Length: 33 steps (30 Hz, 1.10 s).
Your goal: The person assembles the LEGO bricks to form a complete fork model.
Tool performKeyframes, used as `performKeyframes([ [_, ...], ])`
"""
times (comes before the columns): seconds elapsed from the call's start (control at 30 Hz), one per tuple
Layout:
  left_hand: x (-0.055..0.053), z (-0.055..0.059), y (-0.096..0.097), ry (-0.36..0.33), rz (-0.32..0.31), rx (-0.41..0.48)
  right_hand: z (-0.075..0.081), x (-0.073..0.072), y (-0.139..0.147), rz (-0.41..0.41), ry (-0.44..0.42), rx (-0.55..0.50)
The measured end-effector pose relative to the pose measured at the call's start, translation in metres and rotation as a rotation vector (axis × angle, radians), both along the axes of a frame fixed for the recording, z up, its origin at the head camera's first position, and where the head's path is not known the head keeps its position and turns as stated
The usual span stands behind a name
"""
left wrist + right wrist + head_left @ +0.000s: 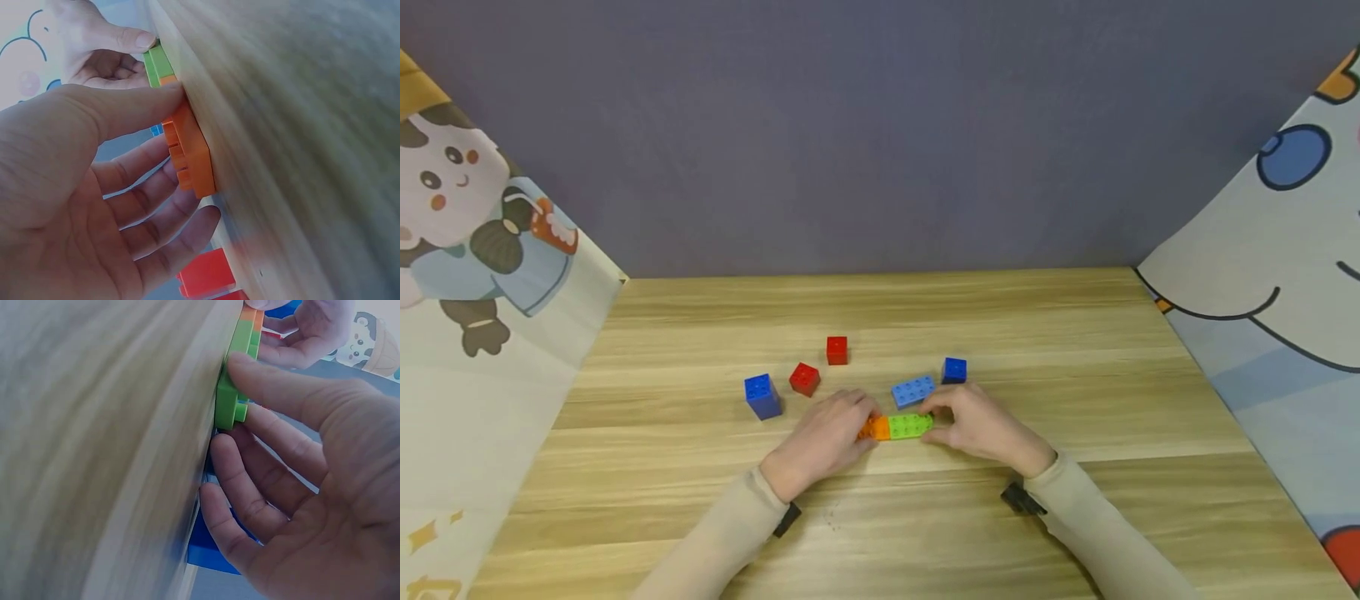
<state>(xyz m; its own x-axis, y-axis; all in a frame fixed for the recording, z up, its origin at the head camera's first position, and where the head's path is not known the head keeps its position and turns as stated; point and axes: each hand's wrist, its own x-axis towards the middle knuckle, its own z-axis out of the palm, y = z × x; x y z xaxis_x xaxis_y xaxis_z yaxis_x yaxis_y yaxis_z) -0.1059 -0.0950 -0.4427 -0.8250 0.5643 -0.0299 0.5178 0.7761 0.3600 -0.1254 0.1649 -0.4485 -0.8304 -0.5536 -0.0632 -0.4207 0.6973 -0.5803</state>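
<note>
On wood (910,533), left grip (826,432) pinches orange brick (195,150), right grip (985,427) green brick (908,427).

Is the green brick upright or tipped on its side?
Upright. In the right wrist view, the green brick has its studs pointing away from the table; the head view shows them on top.

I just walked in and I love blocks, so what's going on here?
A person's left hand pinches an orange block while the right hand pinches a green block. The two lie end to end on the table. Just beyond are a light blue block, two red blocks and two dark blue blocks.
</note>
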Motion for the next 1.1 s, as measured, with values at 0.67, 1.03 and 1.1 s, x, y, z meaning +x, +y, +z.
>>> performKeyframes([
  [0.67, -0.005, -0.003, 0.015, 0.041, 0.01, 0.003, -0.002, 0.002, -0.003, -0.032, -0.027, -0.031],
  [1.03, -0.007, 0.0, 0.021, 0.014, 0.028, -0.012, -0.001, 0.005, -0.006, -0.041, -0.005, -0.037],
  [1.1, -0.007, 0.0, 0.021, 0.012, 0.027, -0.007, 0.0, 0.006, -0.007, -0.046, -0.004, -0.033],
])
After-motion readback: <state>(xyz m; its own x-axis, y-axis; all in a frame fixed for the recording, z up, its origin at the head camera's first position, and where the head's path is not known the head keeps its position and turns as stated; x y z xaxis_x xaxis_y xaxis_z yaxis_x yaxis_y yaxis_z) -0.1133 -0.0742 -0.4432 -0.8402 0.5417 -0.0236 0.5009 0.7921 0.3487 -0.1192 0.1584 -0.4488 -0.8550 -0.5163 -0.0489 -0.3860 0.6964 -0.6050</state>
